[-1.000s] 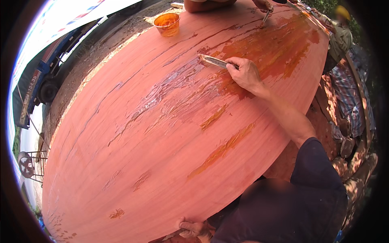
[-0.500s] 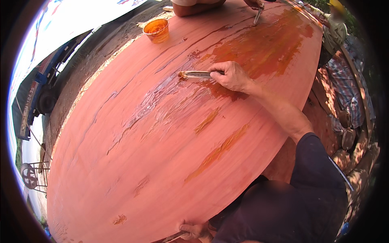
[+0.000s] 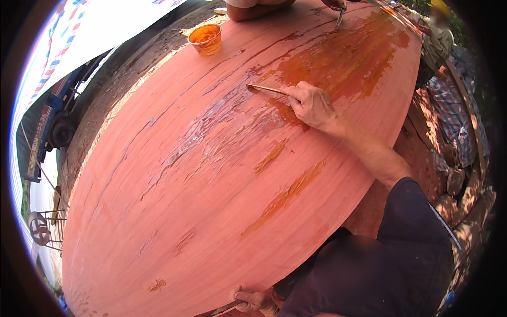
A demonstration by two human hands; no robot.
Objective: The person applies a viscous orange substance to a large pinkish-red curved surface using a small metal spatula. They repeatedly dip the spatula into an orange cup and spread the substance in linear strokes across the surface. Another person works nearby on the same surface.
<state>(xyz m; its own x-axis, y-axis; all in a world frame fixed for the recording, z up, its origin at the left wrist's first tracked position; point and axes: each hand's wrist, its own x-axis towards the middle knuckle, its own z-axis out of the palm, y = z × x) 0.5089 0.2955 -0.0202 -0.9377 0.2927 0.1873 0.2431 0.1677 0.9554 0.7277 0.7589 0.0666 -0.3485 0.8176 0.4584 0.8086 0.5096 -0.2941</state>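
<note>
My right hand is closed around a narrow flat spatula, seen nearly edge-on. Its reddish-brown tip points left, at a patch of wrinkled, glossy paste on a large curved pinkish wooden surface. Whether the tip touches the wood I cannot tell. Wet orange-brown coating spreads beyond this hand. At the lower edge, my left hand closes on a thin dark flat tool, cut off by the picture's edge.
An orange-stained plastic tub stands on the wood's far left. At the top, a co-worker's hand holds a similar tool. Another person in a yellow hat is at the far right. A blue vehicle stands left.
My right hand has shifted right and slightly nearer, turning the spatula edge-on; its tip has moved right and farther away. My left hand stays put. The co-worker's tool has shifted slightly.
</note>
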